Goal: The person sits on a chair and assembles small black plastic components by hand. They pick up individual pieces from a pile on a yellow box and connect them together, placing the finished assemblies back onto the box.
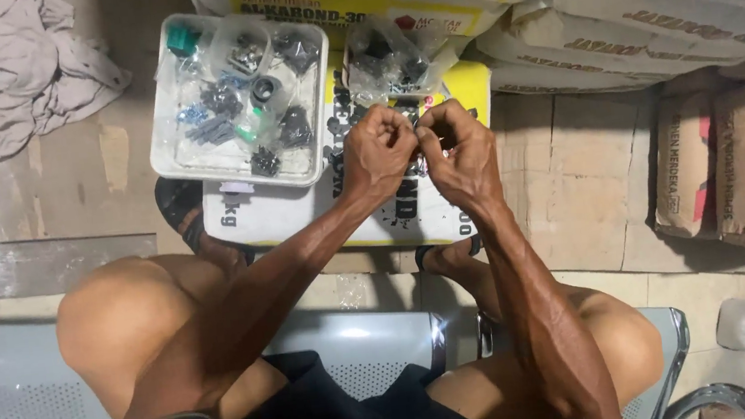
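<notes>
You sit on a grey metal bench point(9, 408), both hands raised over a white sack w/ yellow panel point(300, 212). Left hand point(378, 151) & right hand point(458, 151) touch, fingertips pressed together, pinching a small clear plastic bag point(420, 167), mostly hidden. Looks like the opening step; next needs a steady pull apart. White plastic tray of small dark parts point(239, 95) sits just left

Worn beige floor tiles point(569, 172) lie under dim light, with stacked cement sacks point(645, 10) along the far side, a crumpled grey cloth point(22, 70) at left, and a perforated metal bench point(9, 408) nearest.
</notes>
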